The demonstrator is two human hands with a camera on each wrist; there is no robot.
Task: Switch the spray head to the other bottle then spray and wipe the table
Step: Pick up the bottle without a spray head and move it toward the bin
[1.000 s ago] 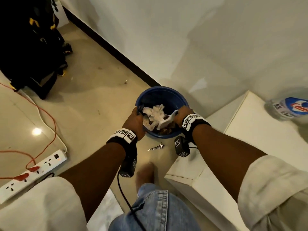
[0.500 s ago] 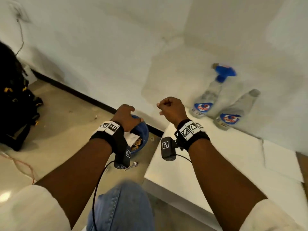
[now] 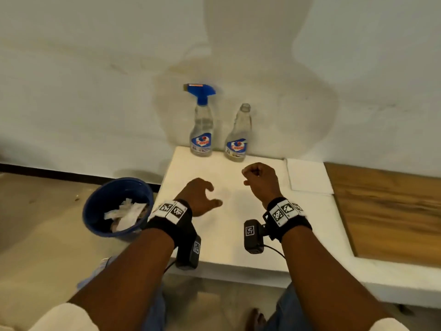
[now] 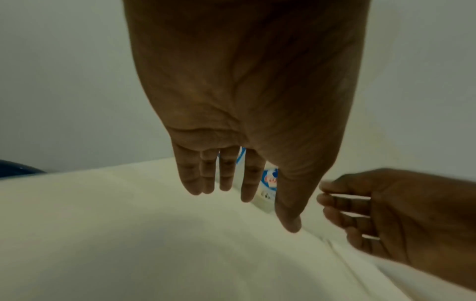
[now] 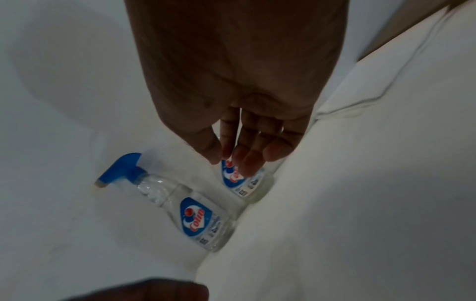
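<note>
Two clear bottles with blue and red labels stand against the wall at the back of the white table (image 3: pixel 226 237). The left bottle (image 3: pixel 201 125) (image 5: pixel 190 211) carries the blue spray head (image 3: pixel 200 90) (image 5: pixel 121 169). The right bottle (image 3: pixel 238 134) (image 5: pixel 247 183) has a bare open neck. My left hand (image 3: pixel 200 197) (image 4: pixel 244 193) hovers over the table's near left part, fingers relaxed, holding nothing. My right hand (image 3: pixel 260 180) (image 5: pixel 237 156) hangs in front of the capless bottle, fingers loosely curled and empty. Neither hand touches a bottle.
A blue bin (image 3: pixel 100 197) with crumpled tissues (image 3: pixel 126 211) sits on the floor left of the table. A white sheet (image 3: pixel 307 175) lies at the table's back right, beside a wooden surface (image 3: pixel 386 211). My bare foot (image 3: pixel 256 318) is under the table's front edge.
Both hands left the blue bin, where the tissues stayed, and rose to the right over the table. The head view swung from the bin to the two bottles.
</note>
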